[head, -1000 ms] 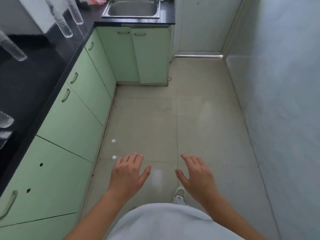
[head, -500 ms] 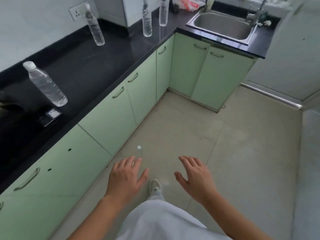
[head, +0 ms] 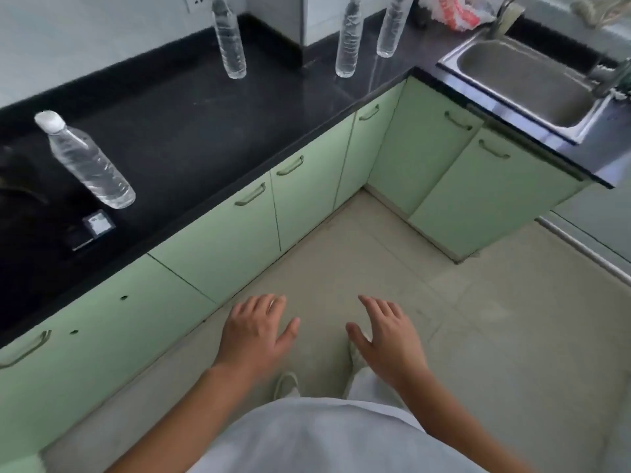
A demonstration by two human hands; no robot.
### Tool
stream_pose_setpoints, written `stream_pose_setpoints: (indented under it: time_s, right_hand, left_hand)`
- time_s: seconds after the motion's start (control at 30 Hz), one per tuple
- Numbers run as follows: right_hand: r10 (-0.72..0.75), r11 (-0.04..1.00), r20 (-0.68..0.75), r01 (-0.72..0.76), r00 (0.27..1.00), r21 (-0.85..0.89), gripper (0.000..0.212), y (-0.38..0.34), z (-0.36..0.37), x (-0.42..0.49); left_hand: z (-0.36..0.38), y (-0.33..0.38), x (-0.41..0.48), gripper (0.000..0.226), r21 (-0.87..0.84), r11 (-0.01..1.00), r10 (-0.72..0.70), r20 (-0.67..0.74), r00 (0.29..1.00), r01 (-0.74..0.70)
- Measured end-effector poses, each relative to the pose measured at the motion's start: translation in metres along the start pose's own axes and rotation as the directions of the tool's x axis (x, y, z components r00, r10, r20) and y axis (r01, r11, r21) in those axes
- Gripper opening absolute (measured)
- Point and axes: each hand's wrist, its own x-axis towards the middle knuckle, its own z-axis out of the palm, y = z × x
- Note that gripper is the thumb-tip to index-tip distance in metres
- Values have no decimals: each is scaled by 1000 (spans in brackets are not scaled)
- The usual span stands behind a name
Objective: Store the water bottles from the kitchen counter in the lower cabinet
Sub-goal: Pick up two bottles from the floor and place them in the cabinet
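Water bottles (head: 90, 163) standing on counter (head: 191, 131); lower cabinet (head: 218, 240) closed; left hand (head: 254, 336), right hand (head: 389, 339) spread wide.

Four clear water bottles (head: 88, 162) stood on black counter (head: 191, 131), green cabinets (head: 218, 240) beneath, sink (head: 526, 80) at counter's right end, left hand (head: 254, 334) and right hand (head: 389, 339) held spread over floor (head: 478, 336).

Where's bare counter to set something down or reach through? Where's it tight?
Widest bare patch: the black counter between the nearest bottle and the middle bottle, out to the front edge. Tight: the corner by the sink, where two bottles stand close together, and around the small dark box beside the nearest bottle.
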Motion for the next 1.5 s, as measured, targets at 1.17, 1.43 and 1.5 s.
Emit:
stream_pose_setpoints:
  time_s: [1.17, 1.43, 1.5]
  right_hand:
    - [-268, 962, 588, 246, 763, 120, 80, 43, 577, 310]
    - [-255, 964, 494, 182, 831, 193, 73, 77, 663, 341]
    - [-244, 966, 495, 163, 834, 202, 68, 78, 668, 344]
  left_hand:
    - [563, -156, -25, 86, -488, 70, -895, 354, 271, 870]
    - [661, -182, -6, 76, -638, 17, -904, 319, 284, 770]
    - [666, -183, -2, 74, -641, 28, -915, 293, 278, 767]
